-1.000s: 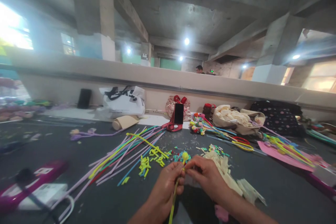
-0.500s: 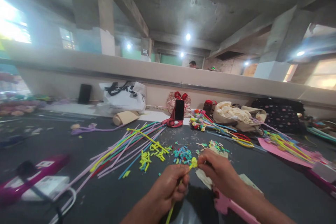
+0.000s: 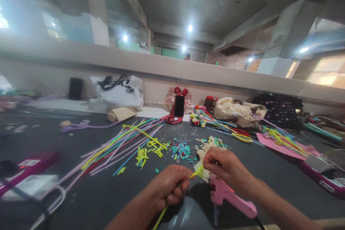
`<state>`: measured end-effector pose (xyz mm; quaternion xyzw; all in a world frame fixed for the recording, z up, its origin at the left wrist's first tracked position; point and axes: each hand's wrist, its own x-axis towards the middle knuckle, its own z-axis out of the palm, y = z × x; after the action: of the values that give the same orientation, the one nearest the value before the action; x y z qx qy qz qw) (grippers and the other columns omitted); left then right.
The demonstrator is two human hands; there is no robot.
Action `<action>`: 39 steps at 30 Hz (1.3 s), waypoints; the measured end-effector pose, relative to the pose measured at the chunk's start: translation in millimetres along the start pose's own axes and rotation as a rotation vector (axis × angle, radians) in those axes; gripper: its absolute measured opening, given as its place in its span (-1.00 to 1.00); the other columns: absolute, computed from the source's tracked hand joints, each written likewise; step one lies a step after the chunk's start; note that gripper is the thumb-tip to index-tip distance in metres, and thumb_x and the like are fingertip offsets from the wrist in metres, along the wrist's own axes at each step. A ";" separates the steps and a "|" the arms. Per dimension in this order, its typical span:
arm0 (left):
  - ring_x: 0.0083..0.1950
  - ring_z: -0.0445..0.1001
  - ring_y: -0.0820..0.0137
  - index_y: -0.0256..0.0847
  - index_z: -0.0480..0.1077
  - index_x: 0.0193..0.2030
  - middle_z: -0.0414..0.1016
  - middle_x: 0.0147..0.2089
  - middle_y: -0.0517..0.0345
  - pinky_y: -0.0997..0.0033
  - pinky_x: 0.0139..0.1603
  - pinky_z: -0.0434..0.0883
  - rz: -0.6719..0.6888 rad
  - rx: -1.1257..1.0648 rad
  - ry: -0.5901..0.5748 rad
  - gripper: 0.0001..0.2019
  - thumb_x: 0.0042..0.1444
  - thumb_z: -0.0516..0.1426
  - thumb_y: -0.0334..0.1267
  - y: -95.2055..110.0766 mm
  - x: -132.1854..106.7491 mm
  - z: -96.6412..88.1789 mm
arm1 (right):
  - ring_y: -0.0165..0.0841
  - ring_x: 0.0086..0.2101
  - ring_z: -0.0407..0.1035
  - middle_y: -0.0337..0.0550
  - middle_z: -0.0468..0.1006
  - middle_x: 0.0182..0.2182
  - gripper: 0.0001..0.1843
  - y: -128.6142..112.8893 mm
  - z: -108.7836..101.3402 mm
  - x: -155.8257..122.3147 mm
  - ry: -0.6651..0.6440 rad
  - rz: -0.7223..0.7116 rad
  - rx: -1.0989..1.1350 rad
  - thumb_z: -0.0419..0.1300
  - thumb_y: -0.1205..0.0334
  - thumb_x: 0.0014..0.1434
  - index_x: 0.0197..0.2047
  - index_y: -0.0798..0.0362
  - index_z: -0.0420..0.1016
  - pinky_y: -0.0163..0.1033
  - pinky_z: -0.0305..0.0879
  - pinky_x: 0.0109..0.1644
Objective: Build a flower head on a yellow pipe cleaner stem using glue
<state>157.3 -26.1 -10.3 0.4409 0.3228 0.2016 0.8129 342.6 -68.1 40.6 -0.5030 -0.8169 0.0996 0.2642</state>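
Note:
My left hand (image 3: 175, 183) is closed round a thin yellow pipe cleaner (image 3: 161, 217), which runs down toward the front edge of the view. Its yellow bunched tip (image 3: 199, 171) sticks out past my thumb. Right at that tip, the fingers of my right hand (image 3: 223, 163) are pinched together; whatever they hold is hidden. A pink hot glue gun (image 3: 229, 196) lies under my right forearm, beside a crumpled beige cloth or paper (image 3: 206, 151). Beyond my hands lie a heap of short blue pieces (image 3: 181, 151) and short yellow pieces (image 3: 142, 156).
Long coloured pipe cleaners (image 3: 107, 151) lie across the dark table to the left. A phone (image 3: 179, 106) stands upright at the back. Scissors (image 3: 241, 135), a pink sheet (image 3: 277, 147) and a cloth bag (image 3: 237, 111) are on the right. A purple device (image 3: 35, 167) lies left.
The view has shifted slightly, showing more of the glue gun. Both hands stay at the yellow tip, which now points lower and to the right, close against my right fingers.

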 end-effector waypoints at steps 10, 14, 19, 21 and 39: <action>-0.81 -0.09 0.73 -0.22 0.21 -0.62 0.20 -0.76 0.39 0.66 -0.83 -0.28 0.000 0.078 0.014 -0.84 -0.16 0.11 -0.24 -3.0 -0.3 2.4 | -0.45 -0.41 0.27 -0.27 0.38 -0.47 -0.83 -1.6 1.6 5.4 -0.053 -0.139 -0.103 0.08 0.42 0.14 -0.47 0.06 0.31 -0.39 0.13 -0.32; -0.82 -0.08 0.72 -0.21 0.22 -0.60 0.21 -0.76 0.40 0.67 -0.83 -0.27 0.004 0.095 0.021 -0.83 -0.17 0.12 -0.21 -2.7 -0.8 2.8 | -0.45 -0.41 0.25 -0.26 0.37 -0.47 -0.83 0.9 4.6 5.7 -0.091 -0.168 -0.169 0.06 0.39 0.16 -0.47 0.06 0.30 -0.38 0.11 -0.31; -0.82 -0.08 0.72 -0.24 0.26 -0.60 0.19 -0.76 0.41 0.67 -0.84 -0.26 -0.004 0.110 0.003 -0.85 -0.18 0.12 -0.22 -2.2 -0.1 2.2 | -0.43 -0.41 0.26 -0.25 0.37 -0.45 -0.83 5.1 6.7 4.7 -0.126 -0.175 -0.241 0.04 0.37 0.17 -0.46 0.06 0.30 -0.37 0.11 -0.32; -0.82 -0.08 0.73 -0.24 0.26 -0.61 0.19 -0.76 0.41 0.67 -0.84 -0.26 -0.013 0.113 0.001 -0.85 -0.18 0.12 -0.23 -1.5 -0.2 2.2 | -0.43 -0.40 0.26 -0.26 0.37 -0.46 -0.83 5.6 6.5 4.3 -0.137 -0.178 -0.262 0.04 0.37 0.17 -0.46 0.05 0.30 -0.36 0.12 -0.31; -0.83 -0.05 0.71 -0.24 0.30 -0.54 0.21 -0.76 0.42 0.67 -0.84 -0.24 -0.019 0.104 0.036 -0.89 -0.21 0.15 -0.27 -4.0 2.0 -0.2 | -0.42 -0.43 0.26 -0.23 0.39 -0.49 -0.80 -2.7 3.6 10.8 -0.243 -0.225 -0.412 0.03 0.38 0.18 -0.46 0.10 0.36 -0.37 0.13 -0.35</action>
<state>158.7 -26.9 -14.4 0.4758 0.3514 0.1846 0.7849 334.7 -59.6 42.3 -0.4365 -0.8964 -0.0392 0.0658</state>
